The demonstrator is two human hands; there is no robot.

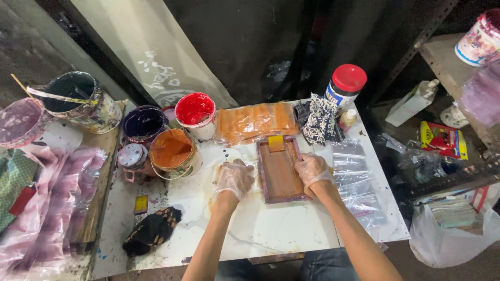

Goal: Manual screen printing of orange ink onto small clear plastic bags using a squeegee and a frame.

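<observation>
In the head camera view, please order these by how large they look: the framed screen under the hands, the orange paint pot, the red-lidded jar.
1. Framed screen, clearly largest.
2. Orange paint pot.
3. Red-lidded jar, which stands farther from the camera, so its true size against the pot is unsure.

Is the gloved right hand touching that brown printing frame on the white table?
Touching. The head view shows the right hand in its clear glove pressed against the right edge of the brown rectangular frame, fingers overlapping its rim.
</observation>
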